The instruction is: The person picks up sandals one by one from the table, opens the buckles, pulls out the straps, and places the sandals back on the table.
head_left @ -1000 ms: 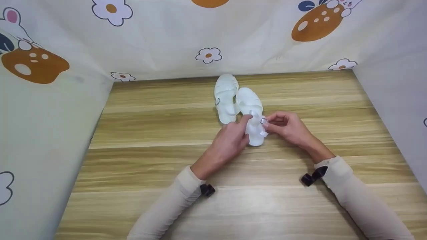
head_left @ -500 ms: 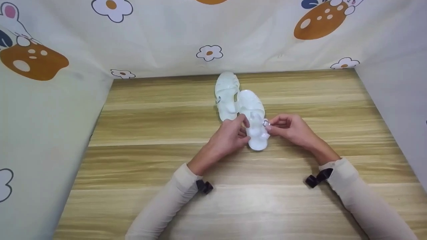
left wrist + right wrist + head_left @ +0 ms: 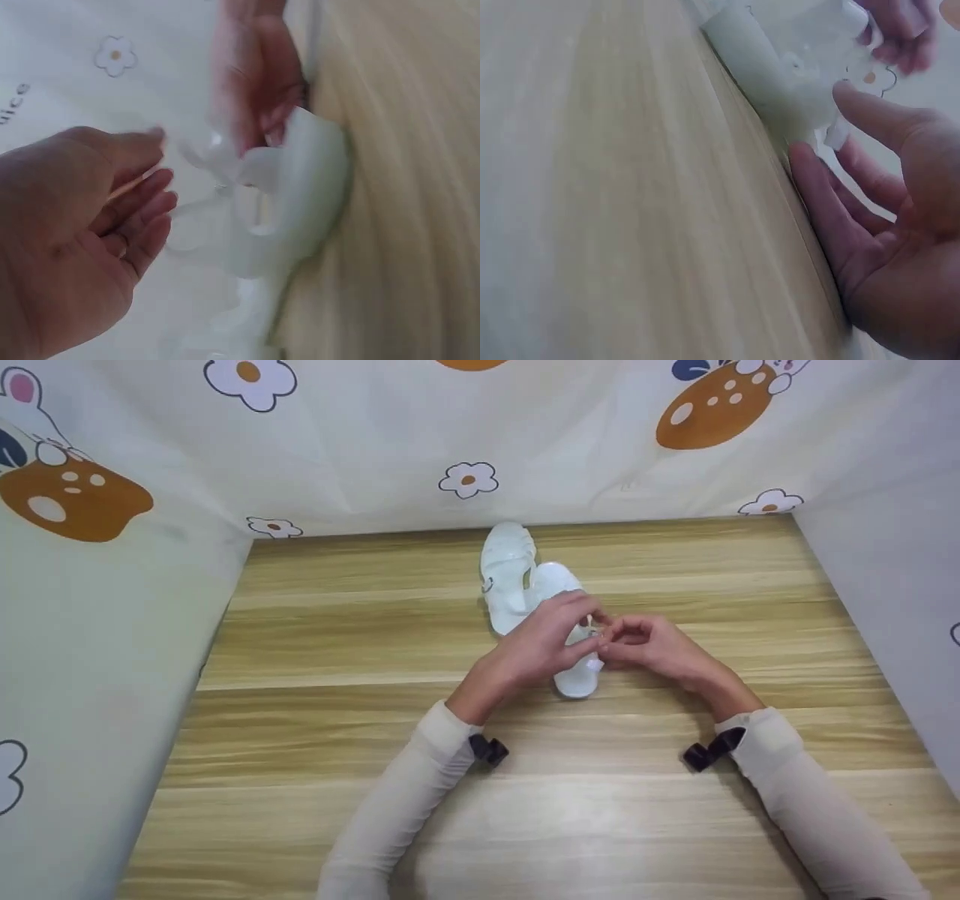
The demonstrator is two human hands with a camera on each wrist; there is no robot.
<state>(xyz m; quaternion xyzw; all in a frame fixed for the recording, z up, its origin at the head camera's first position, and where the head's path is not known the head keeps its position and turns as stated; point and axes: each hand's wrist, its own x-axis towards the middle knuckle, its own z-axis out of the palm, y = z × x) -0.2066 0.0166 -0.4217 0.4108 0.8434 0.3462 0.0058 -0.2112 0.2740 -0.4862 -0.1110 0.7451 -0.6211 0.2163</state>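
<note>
left hand (image 3: 544, 641): reaching across the nearer white jelly plastic sandal (image 3: 577, 679), fingers curling in over its strap area; the left wrist view is blurred, so probably pinching the thin clear strap (image 3: 199, 154), but I cannot tell for sure.
right hand (image 3: 649, 649): sitting at the sandal's right side, fingertips bunched at the strap and meeting the left hand's fingertips; whether it is actually gripping is hidden by its own fingers, cannot tell.
nearer sandal position: lying flat on the light wood-grain tabletop (image 3: 375, 780), mid-table, heel toward the person, mostly covered by both hands.
second white jelly plastic sandal (image 3: 508, 574): lying just beside the first, on its far left, touching or nearly so; no hand on it.
count: two sandals, two hands, both in cream sleeves (image 3: 405, 810).
surround: cream fabric backdrop (image 3: 375, 442) with printed flowers and orange shapes, standing round the table on three sides.
</note>
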